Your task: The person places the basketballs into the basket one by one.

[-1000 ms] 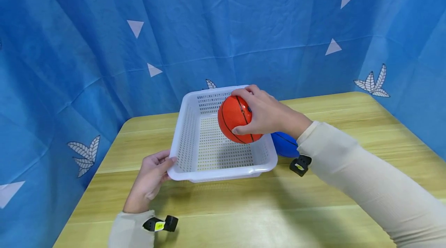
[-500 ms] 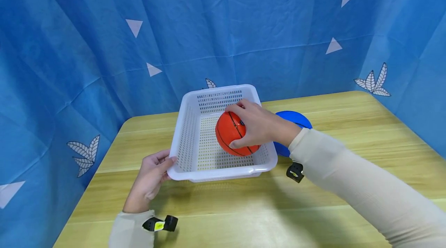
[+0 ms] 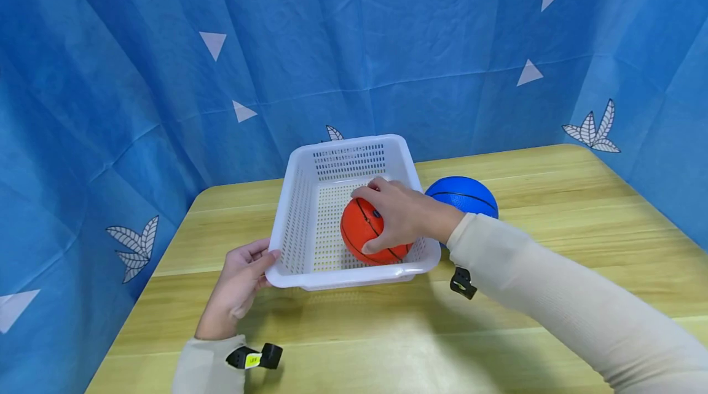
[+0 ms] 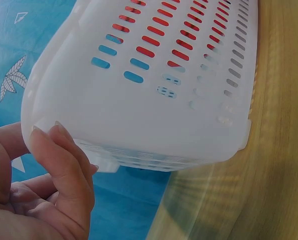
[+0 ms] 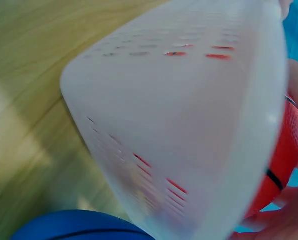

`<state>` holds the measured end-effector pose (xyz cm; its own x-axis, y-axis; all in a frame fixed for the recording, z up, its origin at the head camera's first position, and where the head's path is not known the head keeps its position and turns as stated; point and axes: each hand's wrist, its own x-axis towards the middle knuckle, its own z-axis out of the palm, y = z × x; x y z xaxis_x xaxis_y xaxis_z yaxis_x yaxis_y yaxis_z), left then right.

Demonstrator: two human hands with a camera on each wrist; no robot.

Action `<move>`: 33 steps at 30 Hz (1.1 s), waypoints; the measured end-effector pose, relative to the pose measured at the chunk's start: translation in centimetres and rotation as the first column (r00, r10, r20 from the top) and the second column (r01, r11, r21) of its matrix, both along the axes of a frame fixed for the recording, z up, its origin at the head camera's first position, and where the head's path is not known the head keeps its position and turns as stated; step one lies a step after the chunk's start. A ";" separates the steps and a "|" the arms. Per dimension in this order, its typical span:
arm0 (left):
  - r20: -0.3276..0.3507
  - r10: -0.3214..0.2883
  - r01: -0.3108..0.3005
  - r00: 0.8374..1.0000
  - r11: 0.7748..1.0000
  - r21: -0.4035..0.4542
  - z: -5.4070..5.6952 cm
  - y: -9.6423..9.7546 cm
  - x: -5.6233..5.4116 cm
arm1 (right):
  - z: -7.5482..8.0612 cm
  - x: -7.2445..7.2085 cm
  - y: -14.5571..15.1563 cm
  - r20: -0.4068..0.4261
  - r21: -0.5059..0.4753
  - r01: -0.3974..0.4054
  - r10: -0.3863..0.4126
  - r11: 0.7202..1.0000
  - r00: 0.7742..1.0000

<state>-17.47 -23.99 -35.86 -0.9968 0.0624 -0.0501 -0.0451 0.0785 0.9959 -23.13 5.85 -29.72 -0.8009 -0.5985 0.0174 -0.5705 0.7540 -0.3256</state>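
A red-orange toy basketball (image 3: 361, 229) with black lines is down inside the white plastic basket (image 3: 337, 278), near its front right corner. My right hand (image 3: 399, 212) grips the ball from above and the right, thumb in front and fingers over the top. At the basket's front left corner, my left hand (image 3: 246, 277) pinches the rim between thumb and fingers. In the left wrist view the fingertips (image 4: 59, 131) lie against the rim, and red shows through the slots. The right wrist view has the ball (image 5: 284, 155) behind the basket wall (image 5: 189, 115).
A blue ball (image 3: 463, 193) with black lines sits on the wooden table (image 3: 581, 209) just right of the basket, partly hidden by the right forearm (image 3: 531, 277). Behind the table hangs a blue patterned curtain (image 3: 420, 25).
My right hand has lowered the red-orange basketball into the basket, toward its front. More of the blue ball has come into sight. The left hand stays on the rim.
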 end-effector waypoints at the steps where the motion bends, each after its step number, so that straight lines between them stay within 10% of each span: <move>1: -0.002 -0.003 0.003 1.000 1.000 0.002 0.0 0.0 0.0 | -0.1 0.0 0.0 0.005 0.008 0.000 0.000 1.000 1.000; 15: -0.019 -0.043 0.044 0.999 0.999 0.029 0.0 -0.1 -0.1 | 0.4 -0.7 0.9 -0.033 -0.057 0.003 -0.005 0.998 0.999; 33: -0.014 -0.025 0.026 1.000 0.999 0.020 -0.2 -0.2 -0.1 | -0.4 -2.7 10.1 -0.047 0.009 0.254 -0.253 0.967 0.966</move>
